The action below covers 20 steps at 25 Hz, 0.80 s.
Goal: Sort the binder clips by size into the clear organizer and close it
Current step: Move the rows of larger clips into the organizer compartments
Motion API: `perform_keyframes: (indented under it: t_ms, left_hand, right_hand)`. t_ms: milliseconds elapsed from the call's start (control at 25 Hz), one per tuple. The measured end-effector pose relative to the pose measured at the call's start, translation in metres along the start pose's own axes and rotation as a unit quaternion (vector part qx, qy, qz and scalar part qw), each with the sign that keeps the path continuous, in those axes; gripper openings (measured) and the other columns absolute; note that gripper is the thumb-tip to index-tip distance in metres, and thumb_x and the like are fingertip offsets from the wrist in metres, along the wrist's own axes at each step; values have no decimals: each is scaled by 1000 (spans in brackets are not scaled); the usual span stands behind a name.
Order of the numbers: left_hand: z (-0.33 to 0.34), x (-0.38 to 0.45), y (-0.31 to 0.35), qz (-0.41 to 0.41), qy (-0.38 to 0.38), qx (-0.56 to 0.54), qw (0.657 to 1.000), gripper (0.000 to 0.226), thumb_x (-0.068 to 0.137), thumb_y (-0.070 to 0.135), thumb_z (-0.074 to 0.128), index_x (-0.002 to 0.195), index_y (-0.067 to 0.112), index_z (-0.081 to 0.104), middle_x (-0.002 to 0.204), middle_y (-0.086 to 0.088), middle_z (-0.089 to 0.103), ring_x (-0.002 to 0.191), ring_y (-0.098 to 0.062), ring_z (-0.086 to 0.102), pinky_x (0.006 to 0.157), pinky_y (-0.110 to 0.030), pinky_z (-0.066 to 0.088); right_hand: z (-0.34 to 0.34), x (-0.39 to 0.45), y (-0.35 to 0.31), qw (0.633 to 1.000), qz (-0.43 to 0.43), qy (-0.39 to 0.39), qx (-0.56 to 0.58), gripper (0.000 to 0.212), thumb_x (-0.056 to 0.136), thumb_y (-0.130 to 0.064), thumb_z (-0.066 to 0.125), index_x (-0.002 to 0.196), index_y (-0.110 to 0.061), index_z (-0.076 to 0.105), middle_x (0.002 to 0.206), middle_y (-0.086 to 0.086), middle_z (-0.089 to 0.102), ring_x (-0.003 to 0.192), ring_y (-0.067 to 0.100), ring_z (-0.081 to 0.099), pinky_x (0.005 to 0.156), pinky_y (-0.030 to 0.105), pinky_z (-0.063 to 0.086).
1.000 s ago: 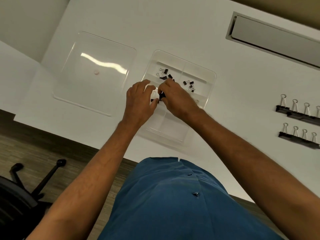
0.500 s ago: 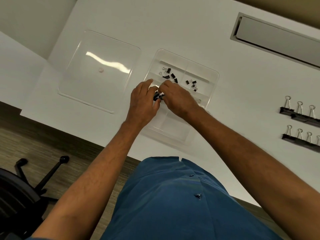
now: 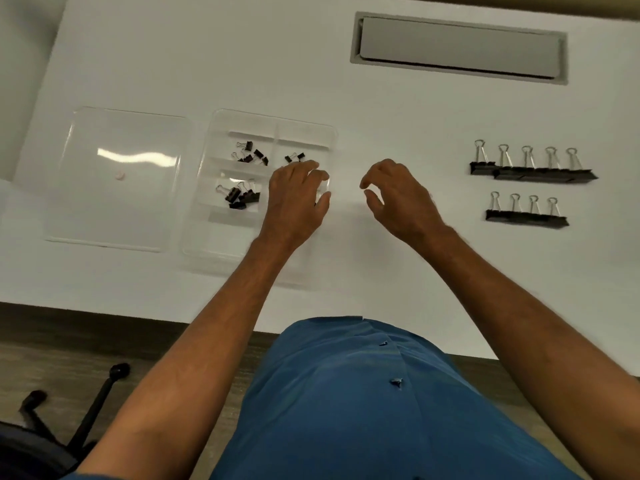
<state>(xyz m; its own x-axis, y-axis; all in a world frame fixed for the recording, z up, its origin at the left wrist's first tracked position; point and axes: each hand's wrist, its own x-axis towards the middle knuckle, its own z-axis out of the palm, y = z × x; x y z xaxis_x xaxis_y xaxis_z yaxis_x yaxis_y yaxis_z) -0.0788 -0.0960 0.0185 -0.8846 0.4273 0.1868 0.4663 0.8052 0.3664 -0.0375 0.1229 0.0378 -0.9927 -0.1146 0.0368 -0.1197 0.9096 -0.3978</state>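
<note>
The clear organizer (image 3: 207, 216) lies open on the white table, with its loose lid (image 3: 117, 178) to the left. Several small black binder clips (image 3: 249, 154) lie in its far left compartment, a few more small clips (image 3: 294, 156) in the far right one, and medium clips (image 3: 239, 195) in the middle left one. My left hand (image 3: 294, 202) hovers over the organizer's right side with relaxed fingers, empty. My right hand (image 3: 398, 199) is above bare table right of the organizer, fingers loosely curled, holding nothing. Two rows of large black clips (image 3: 533, 171) (image 3: 526, 216) stand at the right.
A grey cable hatch (image 3: 457, 46) is set into the table at the back right. The table's front edge runs just before my blue shirt (image 3: 363, 393). A chair base (image 3: 69, 410) is on the floor at the lower left.
Both hands have left the middle compartment, where the medium clips now lie. My right hand has moved right, off the organizer. The camera has turned right, bringing the large clips further in.
</note>
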Motion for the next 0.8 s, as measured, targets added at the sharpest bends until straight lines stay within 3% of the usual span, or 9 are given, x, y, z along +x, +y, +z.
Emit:
perform_keyframes:
  t_ms: [200,520,800]
  left_hand:
    - [40,20,93,54,-48,-24,997,30,92,33,59,119,20,63,129,-2,59,124,-25,51,105,-40,33]
    - [110,48,228,114,-136,-74,981,30,93,28,60,122,20,61,127,1,60,121,-23,50,100,-38,39]
    - [162,73,289,110,-232,-87,963,30,94,23,59,123,18,59,119,0,60,108,-23,51,90,-39,47]
  right_hand:
    - [-35,-68,92,996,84,24,16,13,94,-18,60,107,-21,62,114,-5,57,102,16,52,62,33,47]
    - [-71,-154,235,978,202,50,22,18,93,-14,61,110,-17,64,112,-2,60,103,17,52,73,36,53]
    - [-79,-175,307,977,210,16,-8,35,88,-3,61,120,-14,61,115,3,61,101,24,52,73,41,54]
